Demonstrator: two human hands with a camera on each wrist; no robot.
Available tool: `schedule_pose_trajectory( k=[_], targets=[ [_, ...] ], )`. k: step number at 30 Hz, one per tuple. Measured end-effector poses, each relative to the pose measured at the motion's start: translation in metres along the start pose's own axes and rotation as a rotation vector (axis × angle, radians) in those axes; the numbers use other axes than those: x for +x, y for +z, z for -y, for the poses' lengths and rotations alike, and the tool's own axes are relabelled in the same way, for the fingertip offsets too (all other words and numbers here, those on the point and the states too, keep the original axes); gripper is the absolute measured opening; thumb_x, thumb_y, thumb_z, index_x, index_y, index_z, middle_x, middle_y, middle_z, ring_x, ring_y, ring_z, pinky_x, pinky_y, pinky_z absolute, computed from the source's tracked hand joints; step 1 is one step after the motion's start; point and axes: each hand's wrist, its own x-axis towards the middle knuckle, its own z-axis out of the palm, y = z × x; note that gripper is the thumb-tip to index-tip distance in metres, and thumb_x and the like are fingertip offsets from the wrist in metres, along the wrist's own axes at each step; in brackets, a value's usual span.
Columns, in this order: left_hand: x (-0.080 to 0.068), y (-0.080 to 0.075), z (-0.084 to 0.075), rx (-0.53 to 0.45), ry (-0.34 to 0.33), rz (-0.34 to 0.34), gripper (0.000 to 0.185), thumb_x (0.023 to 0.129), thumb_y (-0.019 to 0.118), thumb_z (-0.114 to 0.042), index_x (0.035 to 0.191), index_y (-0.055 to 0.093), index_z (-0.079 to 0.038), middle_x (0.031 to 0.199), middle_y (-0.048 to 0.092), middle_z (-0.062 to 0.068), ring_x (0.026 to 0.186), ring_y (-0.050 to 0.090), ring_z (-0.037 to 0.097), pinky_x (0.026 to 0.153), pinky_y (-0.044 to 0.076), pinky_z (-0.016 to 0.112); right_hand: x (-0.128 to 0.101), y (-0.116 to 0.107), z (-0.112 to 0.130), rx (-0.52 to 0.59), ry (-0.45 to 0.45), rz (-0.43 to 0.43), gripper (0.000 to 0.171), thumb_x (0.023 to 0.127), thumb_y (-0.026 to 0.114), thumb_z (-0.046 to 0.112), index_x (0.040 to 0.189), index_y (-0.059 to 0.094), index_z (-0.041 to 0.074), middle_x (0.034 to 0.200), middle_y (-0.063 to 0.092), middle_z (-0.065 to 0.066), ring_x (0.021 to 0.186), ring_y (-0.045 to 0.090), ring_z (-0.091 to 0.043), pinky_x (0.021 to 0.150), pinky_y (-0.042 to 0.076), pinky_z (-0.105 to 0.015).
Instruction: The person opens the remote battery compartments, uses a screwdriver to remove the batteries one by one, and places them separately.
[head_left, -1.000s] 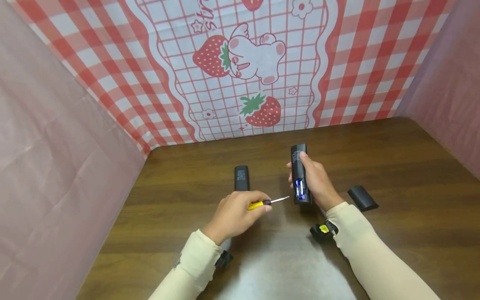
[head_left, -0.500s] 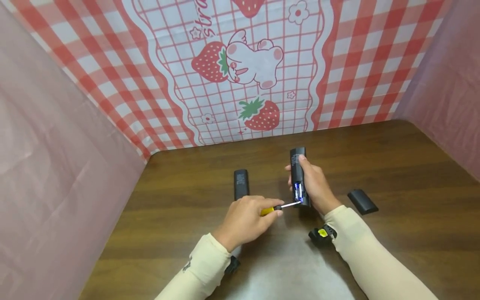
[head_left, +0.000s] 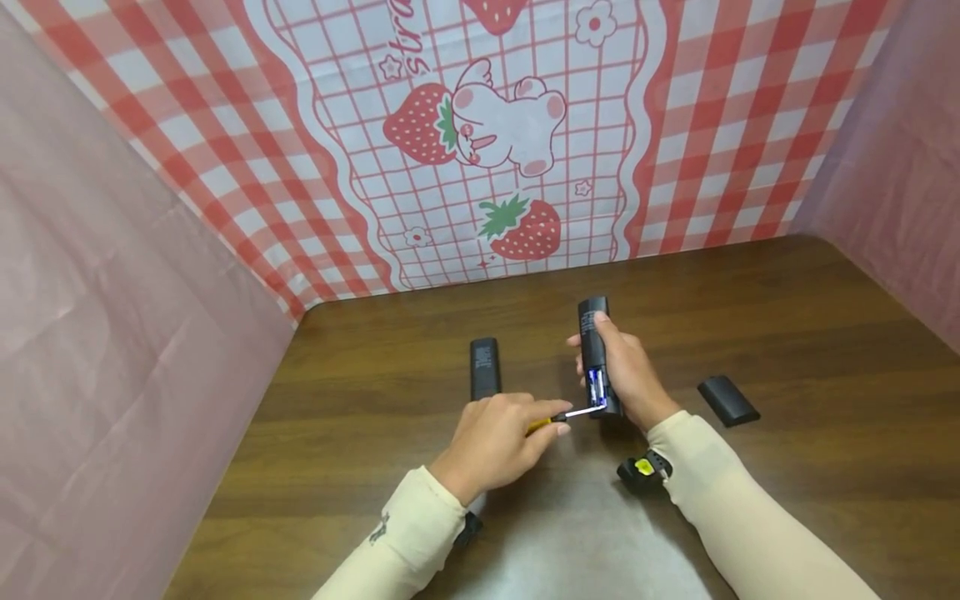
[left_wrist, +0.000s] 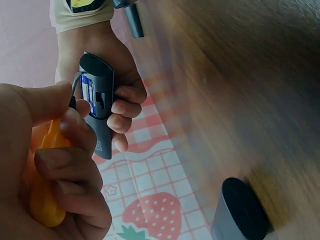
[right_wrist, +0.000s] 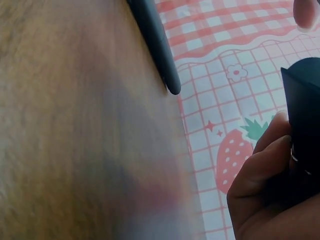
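Note:
My left hand (head_left: 491, 442) grips a small screwdriver (left_wrist: 47, 195) by its yellow handle, fingers curled round it in the left wrist view. Its thin metal shaft reaches the lower end of the battery compartment of a black remote control (head_left: 592, 337). Two blue-and-white batteries (head_left: 596, 387) lie side by side in that uncovered compartment. Gripping the remote from its right side is my right hand (head_left: 633, 371), with the thumb on the printed back. The right wrist view shows only part of this remote (right_wrist: 306, 107), dark and close to the camera.
A second black remote (head_left: 484, 367) lies on the wooden table (head_left: 360, 467), partly hidden behind my left hand. Right of my right wrist lies a loose black battery cover (head_left: 727, 401). A checked strawberry cloth (head_left: 517, 125) hangs at the back, with pink cloth at both sides.
My left hand has moved right and slightly down, bringing the screwdriver tip from beside the remote to the lower end of its battery compartment. The right hand has hardly moved.

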Motion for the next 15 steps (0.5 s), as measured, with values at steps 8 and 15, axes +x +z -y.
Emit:
schedule_pose_trajectory(
  k=[8, 15],
  targets=[
    [-0.0002, 0.0056, -0.0015, 0.140, 0.073, -0.068, 0.026, 0.100, 0.060, -0.042, 0.115, 0.075, -0.026, 0.077, 0.064, -0.012, 0.062, 0.059, 0.002, 0.048, 0.044, 0.026, -0.0001, 0.0025, -0.0041, 0.024, -0.001, -0.011, 0.075, 0.106, 0.030, 0.056, 0.120, 0.059, -0.012, 0.077, 0.060, -0.012, 0.062, 0.057, -0.015, 0.059, 0.053, -0.031],
    [0.0054, 0.0092, -0.0036, 0.273, 0.100, -0.113, 0.023, 0.100, 0.059, -0.041, 0.097, 0.076, -0.026, 0.075, 0.064, -0.012, 0.060, 0.062, 0.006, 0.046, 0.044, 0.028, -0.0002, 0.0043, -0.0040, 0.041, 0.013, -0.028, 0.074, 0.107, 0.031, 0.053, 0.119, 0.057, -0.015, 0.074, 0.060, -0.009, 0.060, 0.057, -0.015, 0.057, 0.053, -0.031]
  ],
)
